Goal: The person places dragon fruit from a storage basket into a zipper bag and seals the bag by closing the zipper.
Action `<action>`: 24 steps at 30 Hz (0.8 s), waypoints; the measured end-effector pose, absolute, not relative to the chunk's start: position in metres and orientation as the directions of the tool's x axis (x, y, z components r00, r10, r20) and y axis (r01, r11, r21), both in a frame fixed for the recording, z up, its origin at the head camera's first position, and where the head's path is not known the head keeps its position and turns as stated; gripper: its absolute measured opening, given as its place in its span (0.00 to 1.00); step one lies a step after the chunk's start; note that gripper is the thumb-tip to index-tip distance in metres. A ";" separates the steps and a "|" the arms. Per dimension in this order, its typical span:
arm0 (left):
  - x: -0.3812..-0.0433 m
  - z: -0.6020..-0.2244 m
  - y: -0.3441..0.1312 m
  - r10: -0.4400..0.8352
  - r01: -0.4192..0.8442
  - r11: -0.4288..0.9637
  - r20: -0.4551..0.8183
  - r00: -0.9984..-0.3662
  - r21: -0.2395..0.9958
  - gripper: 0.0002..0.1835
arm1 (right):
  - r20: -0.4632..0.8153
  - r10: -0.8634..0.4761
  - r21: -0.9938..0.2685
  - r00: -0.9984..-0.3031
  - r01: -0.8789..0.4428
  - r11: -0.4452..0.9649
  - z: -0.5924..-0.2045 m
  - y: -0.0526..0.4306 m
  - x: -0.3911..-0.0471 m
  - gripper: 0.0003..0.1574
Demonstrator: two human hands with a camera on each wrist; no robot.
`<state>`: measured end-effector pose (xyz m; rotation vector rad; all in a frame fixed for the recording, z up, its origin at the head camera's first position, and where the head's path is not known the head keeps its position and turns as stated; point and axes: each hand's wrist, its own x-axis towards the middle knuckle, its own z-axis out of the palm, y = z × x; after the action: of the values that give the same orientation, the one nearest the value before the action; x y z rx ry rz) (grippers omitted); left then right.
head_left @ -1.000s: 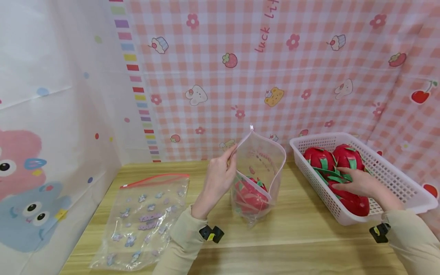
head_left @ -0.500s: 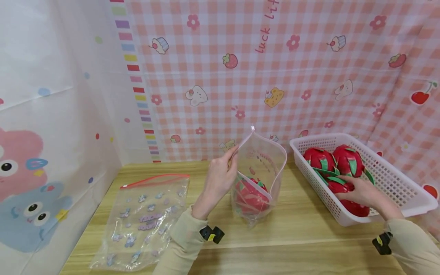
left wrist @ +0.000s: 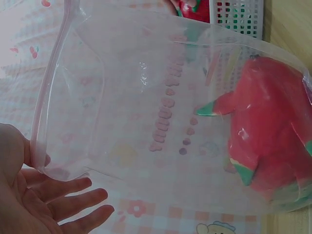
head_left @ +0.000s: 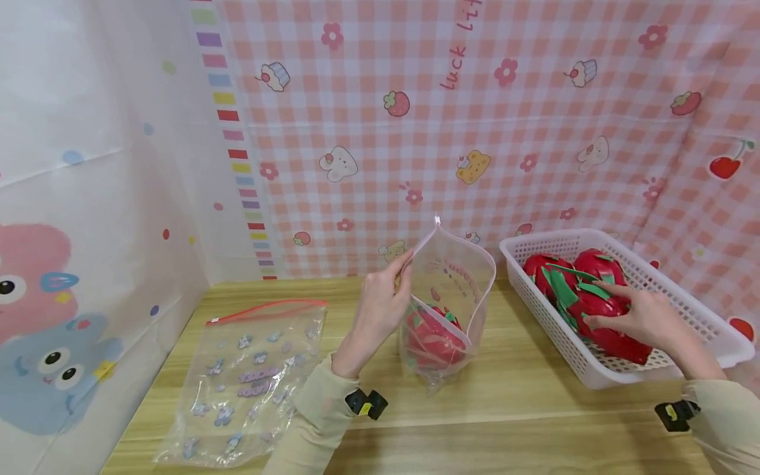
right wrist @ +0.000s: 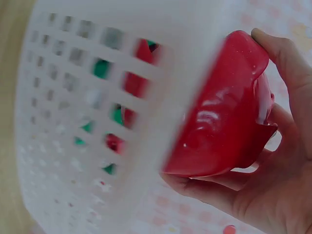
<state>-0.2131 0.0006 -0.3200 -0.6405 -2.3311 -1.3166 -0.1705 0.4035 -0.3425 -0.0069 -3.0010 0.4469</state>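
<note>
My left hand (head_left: 382, 300) pinches the rim of a clear zip bag (head_left: 454, 267) that stands with its mouth spread and its slider at the top. Inside the bag sits a red dragon fruit (head_left: 435, 344) with green-tipped scales, seen through the plastic in the left wrist view. Over at the right, my right hand (head_left: 650, 323) grips another dragon fruit (right wrist: 219, 117) by its sides, thumb on one side and fingers on the other. This fruit is tilted and raised near the rim of a white perforated basket (head_left: 706, 316). More dragon fruits (head_left: 598, 262) lie behind it.
A flat clear zip bag (head_left: 249, 382) with a red zip strip and small blue prints lies on the wooden table (head_left: 505, 422) at the left. A pink checked cloth (head_left: 368, 132) hangs behind the table.
My right hand has closed around a dragon fruit in the basket and lifted and tilted it, its green leaves now overlapping the fruits behind. The left hand and bag stay nearly still.
</note>
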 end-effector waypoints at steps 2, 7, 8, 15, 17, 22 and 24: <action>-0.213 -0.320 0.001 0.197 0.563 0.460 0.539 -0.819 0.687 0.19 | 0.145 0.017 -0.287 -0.989 -0.025 0.958 -0.336 0.403 -0.169 0.56; -0.212 -0.319 0.001 0.198 0.560 0.463 0.536 -0.821 0.687 0.19 | 0.193 0.042 -0.304 -0.980 -0.018 0.953 -0.323 0.396 -0.164 0.57; -0.212 -0.319 0.001 0.199 0.559 0.464 0.534 -0.822 0.688 0.19 | 0.192 0.048 -0.308 -0.980 -0.014 0.951 -0.320 0.395 -0.162 0.57; -0.213 -0.320 0.001 0.199 0.538 0.466 0.509 -0.837 0.702 0.20 | 0.288 0.071 -0.277 -0.955 -0.012 0.961 -0.300 0.375 -0.155 0.53; -0.213 -0.320 0.001 0.200 0.536 0.465 0.506 -0.839 0.705 0.20 | 0.305 0.078 -0.281 -0.949 -0.011 0.959 -0.293 0.369 -0.152 0.52; -0.212 -0.319 0.002 0.199 0.532 0.464 0.501 -0.842 0.709 0.20 | 0.319 0.091 -0.304 -0.943 -0.011 0.953 -0.274 0.352 -0.147 0.52; -0.212 -0.319 0.002 0.199 0.532 0.463 0.502 -0.842 0.709 0.20 | 0.327 0.093 -0.318 -0.941 -0.017 0.948 -0.267 0.345 -0.145 0.51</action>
<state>-0.2119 0.0017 -0.3189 -0.6179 -2.3674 -1.3295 -0.1455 0.3453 -0.2673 -0.0560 -2.7594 0.4550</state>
